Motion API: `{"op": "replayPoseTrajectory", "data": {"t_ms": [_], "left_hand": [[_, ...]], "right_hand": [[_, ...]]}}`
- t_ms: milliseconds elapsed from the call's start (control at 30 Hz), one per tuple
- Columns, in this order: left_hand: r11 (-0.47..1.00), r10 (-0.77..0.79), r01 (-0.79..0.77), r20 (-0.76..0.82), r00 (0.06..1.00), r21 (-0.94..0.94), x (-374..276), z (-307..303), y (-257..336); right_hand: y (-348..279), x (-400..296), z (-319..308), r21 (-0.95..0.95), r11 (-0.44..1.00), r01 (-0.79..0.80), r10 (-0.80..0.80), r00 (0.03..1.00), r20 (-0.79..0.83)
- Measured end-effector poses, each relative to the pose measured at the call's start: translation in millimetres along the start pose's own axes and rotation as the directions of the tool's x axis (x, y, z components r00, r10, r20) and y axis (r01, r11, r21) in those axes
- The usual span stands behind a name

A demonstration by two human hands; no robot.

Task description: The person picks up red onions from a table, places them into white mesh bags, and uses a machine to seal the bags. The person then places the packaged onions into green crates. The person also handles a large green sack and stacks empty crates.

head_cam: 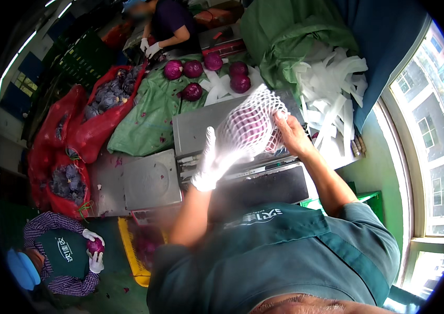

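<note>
A red cabbage in a white foam net sleeve (247, 125) is held up before me, above a metal-topped machine (202, 127). My left hand (216, 159), in a white glove, supports the netted cabbage from its lower left side; glare blurs the palm. Bare, my right hand (293, 133) pinches the net's edge at the upper right between thumb and fingers. Beyond them, several unwrapped red cabbages (192, 69) lie on a green woven sheet (147, 121) and on white foam strips (218, 88). More white foam sleeves (333, 78) spill from a green sack (296, 35) at the right.
Red mesh sacks (100, 125) of dark cabbages stand at left. A platform scale (152, 180) lies left of the machine. A co-worker at lower left holds a cabbage (95, 245) near a yellow crate (131, 255); another works at the top. Windows (428, 133) are at right.
</note>
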State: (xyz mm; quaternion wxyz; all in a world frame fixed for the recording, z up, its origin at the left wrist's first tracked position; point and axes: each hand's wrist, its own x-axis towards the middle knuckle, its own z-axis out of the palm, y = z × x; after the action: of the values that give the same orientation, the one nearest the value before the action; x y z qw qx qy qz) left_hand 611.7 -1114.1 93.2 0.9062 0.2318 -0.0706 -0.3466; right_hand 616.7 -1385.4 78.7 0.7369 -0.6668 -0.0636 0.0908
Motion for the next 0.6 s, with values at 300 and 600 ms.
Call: {"op": "replayPoseTrajectory", "data": {"t_ms": [300, 600], "left_hand": [[0.976, 0.212, -0.210, -0.043, 0.976, 0.057, 16.6, -2.2, -8.1], [0.386, 0.294, 0.257, -0.382, 0.876, 0.886, 32.2, -22.1, 8.0]], "right_hand": [[-40.2, 17.4, 5.7, -0.442, 0.843, 0.307, -0.398, 0.908, -0.129], [28.9, 58.4, 22.6, -0.388, 0.898, 0.208, -0.255, 0.964, -0.074]]}}
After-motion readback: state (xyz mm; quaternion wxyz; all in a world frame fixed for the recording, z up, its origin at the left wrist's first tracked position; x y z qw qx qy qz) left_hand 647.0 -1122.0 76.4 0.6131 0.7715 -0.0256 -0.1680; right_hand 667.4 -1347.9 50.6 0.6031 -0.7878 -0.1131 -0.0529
